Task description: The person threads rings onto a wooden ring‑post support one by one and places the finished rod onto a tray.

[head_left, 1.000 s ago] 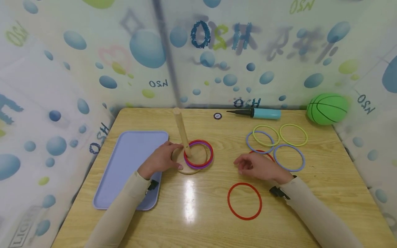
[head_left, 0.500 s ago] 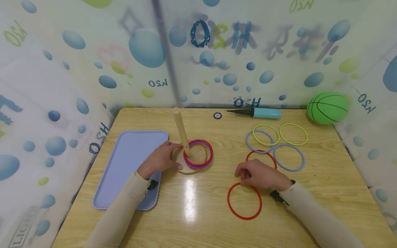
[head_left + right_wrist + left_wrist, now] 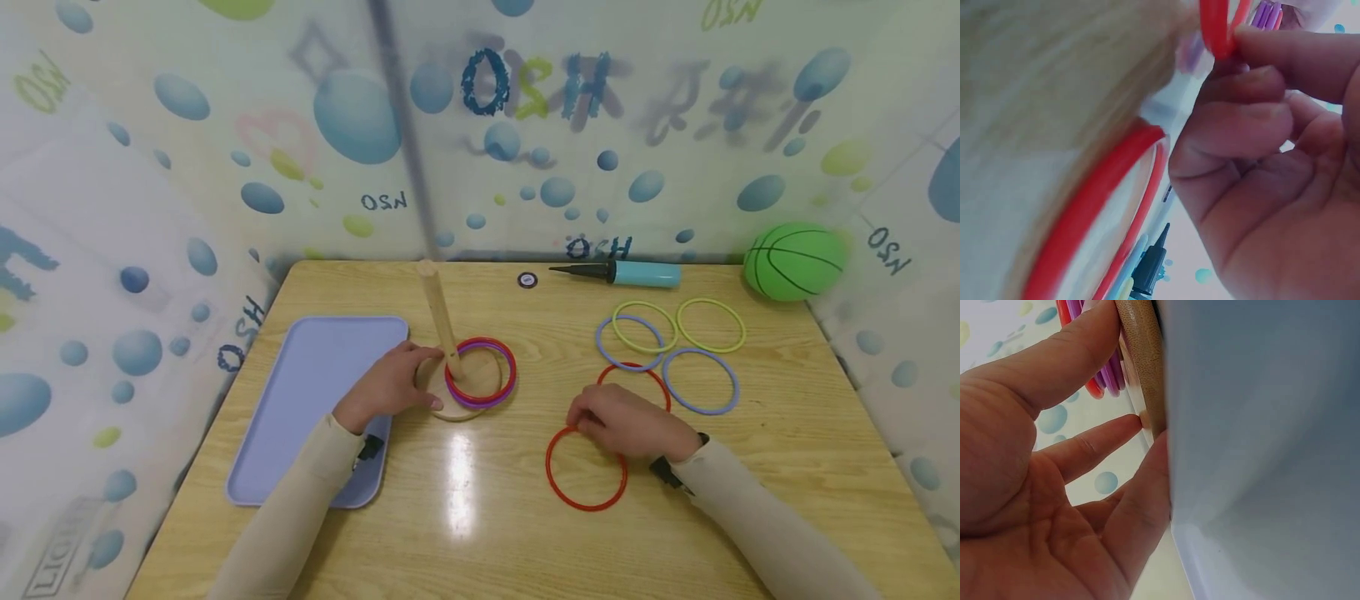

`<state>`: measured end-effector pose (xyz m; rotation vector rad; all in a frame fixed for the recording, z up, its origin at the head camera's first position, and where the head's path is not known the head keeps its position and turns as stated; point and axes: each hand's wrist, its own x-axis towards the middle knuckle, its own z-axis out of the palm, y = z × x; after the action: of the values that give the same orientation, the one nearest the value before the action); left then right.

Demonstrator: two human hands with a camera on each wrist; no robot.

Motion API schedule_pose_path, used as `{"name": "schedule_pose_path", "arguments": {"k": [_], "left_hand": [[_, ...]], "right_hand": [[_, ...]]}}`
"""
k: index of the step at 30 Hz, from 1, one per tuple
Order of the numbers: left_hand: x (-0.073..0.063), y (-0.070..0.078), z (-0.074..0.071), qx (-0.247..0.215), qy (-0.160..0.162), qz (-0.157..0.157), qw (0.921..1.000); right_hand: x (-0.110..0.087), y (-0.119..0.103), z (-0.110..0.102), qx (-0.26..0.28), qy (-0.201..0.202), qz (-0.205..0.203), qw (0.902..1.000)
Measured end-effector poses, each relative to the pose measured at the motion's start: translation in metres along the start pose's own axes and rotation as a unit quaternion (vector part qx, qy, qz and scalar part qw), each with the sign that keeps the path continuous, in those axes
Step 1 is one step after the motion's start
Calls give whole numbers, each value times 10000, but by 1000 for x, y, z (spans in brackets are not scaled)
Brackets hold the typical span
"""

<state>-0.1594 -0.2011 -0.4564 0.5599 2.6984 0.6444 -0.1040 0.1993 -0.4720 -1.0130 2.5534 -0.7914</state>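
My left hand [image 3: 390, 383] grips the edge of the round base of a wooden ring-toss stand [image 3: 441, 321], thumb and fingers spread along its rim. Red [image 3: 513, 367] and purple rings [image 3: 480, 406] lie around the post on that base. In the left wrist view the thumb presses one side of the wooden disc [image 3: 1142, 350]. Between thumb and forefinger, my right hand [image 3: 626, 421] pinches a loose red ring [image 3: 548, 467] at its far side. Another red ring [image 3: 633, 365] lies just beyond this hand, large in the right wrist view.
A blue-grey tray [image 3: 300, 400] lies left of the stand, under the left forearm. Blue rings [image 3: 701, 412] and yellow rings [image 3: 711, 301] lie back right. Behind them are a hand pump [image 3: 645, 274], a small dark disc [image 3: 527, 281] and a green ball [image 3: 795, 261].
My right hand has come nearer from beside the farther red ring and taken hold of the nearer one, which has shifted slightly away from me. The left hand stays on the base.
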Motion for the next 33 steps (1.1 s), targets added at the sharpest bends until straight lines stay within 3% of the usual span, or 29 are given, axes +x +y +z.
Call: {"name": "schedule_pose_path", "arguments": {"k": [11, 19, 26, 33], "left_hand": [[0, 1, -1, -3, -10, 38, 10000], [0, 2, -1, -61, -23, 49, 10000], [0, 3, -2, -91, -41, 8, 10000], [-1, 3, -3, -95, -58, -7, 9999]], "right_hand": [[7, -1, -11, 21, 39, 93, 9999], [10, 3, -19, 161, 178, -55, 9997], [13, 6, -28, 598, -91, 267, 9978], [14, 3, -38, 1025, -61, 659, 9925]]}}
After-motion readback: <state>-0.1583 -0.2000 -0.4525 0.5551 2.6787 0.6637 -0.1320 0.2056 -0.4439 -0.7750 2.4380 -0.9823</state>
